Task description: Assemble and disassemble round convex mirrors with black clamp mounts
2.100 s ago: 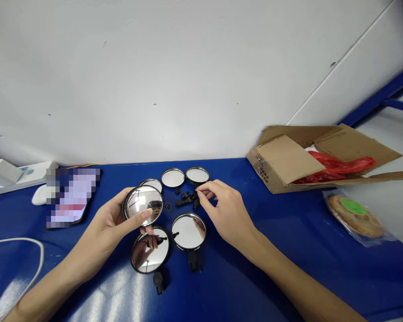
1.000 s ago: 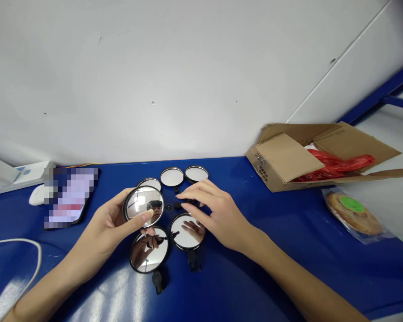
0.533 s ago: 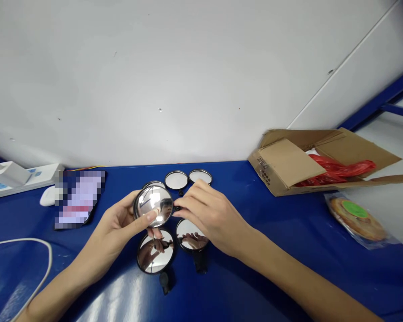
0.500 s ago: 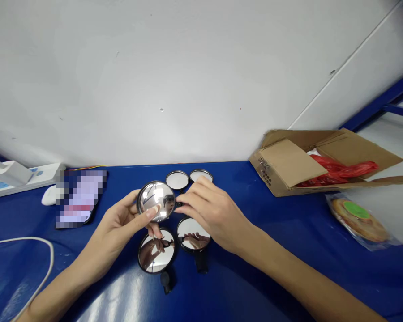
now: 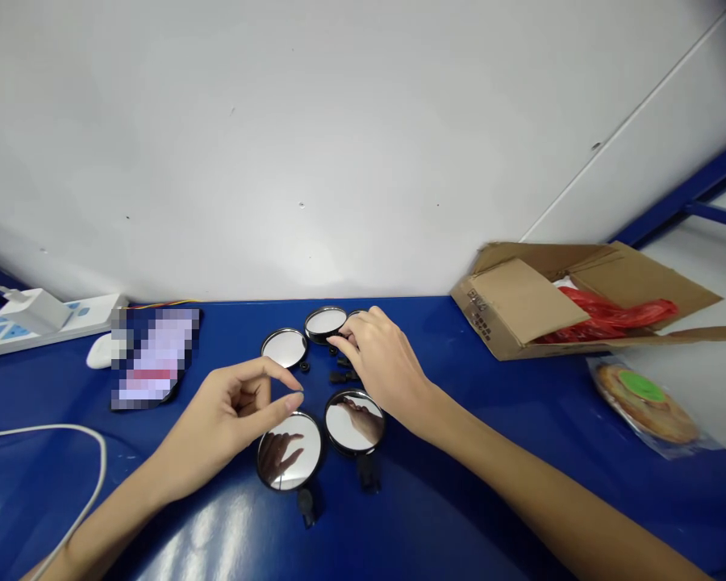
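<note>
My left hand (image 5: 242, 407) hovers with thumb and index finger apart and nothing between them, over the front left round mirror (image 5: 294, 464). Just beyond its fingertips a black-rimmed round mirror (image 5: 284, 348) lies on the blue table. My right hand (image 5: 378, 351) pinches the right edge of another round mirror (image 5: 325, 321), which looks slightly tilted. A further mirror behind that hand is mostly hidden. Black mounting pieces (image 5: 341, 376) lie below its fingers. The front right round mirror (image 5: 354, 421) and the front left one each have a black stem pointing towards me.
At left are a phone (image 5: 157, 355), a white earbud case (image 5: 100, 352), a power strip (image 5: 97, 313) with a plug, and a white cable (image 5: 102, 460). An open cardboard box (image 5: 490, 319) holding a red bag and a wrapped pastry (image 5: 647, 403) are at right.
The mirror that was in my left hand now lies on the table at the back left, released. My right hand has moved back to another mirror's edge.
</note>
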Demonstrator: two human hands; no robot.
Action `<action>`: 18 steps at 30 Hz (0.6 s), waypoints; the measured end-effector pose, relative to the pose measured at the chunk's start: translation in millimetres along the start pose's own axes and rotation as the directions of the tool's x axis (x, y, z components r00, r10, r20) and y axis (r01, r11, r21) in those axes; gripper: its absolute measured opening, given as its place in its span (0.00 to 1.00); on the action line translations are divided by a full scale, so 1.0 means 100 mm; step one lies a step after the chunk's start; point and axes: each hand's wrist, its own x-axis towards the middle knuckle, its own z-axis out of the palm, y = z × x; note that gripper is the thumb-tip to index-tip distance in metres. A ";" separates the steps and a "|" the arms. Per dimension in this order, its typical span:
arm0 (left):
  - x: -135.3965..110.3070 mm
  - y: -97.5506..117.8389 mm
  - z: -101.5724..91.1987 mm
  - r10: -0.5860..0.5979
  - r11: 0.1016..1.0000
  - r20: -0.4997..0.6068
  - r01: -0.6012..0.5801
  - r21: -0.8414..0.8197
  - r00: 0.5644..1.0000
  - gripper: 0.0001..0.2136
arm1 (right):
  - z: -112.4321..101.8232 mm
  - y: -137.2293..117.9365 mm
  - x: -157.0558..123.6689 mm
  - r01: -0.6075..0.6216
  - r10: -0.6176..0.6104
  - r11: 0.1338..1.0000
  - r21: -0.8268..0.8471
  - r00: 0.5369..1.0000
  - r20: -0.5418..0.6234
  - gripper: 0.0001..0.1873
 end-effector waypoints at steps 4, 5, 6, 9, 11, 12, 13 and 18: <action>-0.02 0.05 -0.08 -0.041 0.998 0.199 0.029 0.061 0.979 0.22 | 0.03 0.00 0.00 -0.020 0.020 1.000 -0.006 1.000 0.015 0.16; -0.02 0.06 -0.11 -0.059 0.994 0.262 0.032 0.106 0.963 0.28 | 0.04 0.00 0.00 -0.027 0.027 1.000 -0.007 1.000 0.014 0.16; -0.03 0.07 -0.14 -0.078 0.987 0.318 0.028 0.161 0.945 0.33 | 0.05 0.01 0.01 -0.033 0.033 0.999 -0.007 0.999 0.013 0.17; -0.03 0.07 -0.22 -0.113 0.952 0.393 -0.013 0.305 0.913 0.41 | 0.07 0.01 0.02 -0.042 0.042 0.999 0.002 0.999 0.005 0.18; -0.03 0.04 -0.25 -0.111 0.934 0.391 -0.039 0.356 0.914 0.43 | 0.08 0.01 0.02 -0.039 0.039 0.999 0.013 0.999 0.001 0.18; -0.02 0.03 -0.25 -0.105 0.927 0.386 -0.050 0.372 0.917 0.43 | 0.08 0.01 0.03 -0.037 0.037 0.999 0.018 0.999 -0.002 0.18; -0.02 0.01 -0.25 -0.100 0.920 0.379 -0.059 0.387 0.920 0.44 | 0.07 0.01 0.03 -0.035 0.036 0.999 0.024 0.999 -0.005 0.18; -0.02 0.00 -0.23 -0.106 0.892 0.356 -0.070 0.447 0.928 0.43 | -0.02 0.02 -0.03 -0.035 0.037 0.997 0.063 0.999 -0.030 0.20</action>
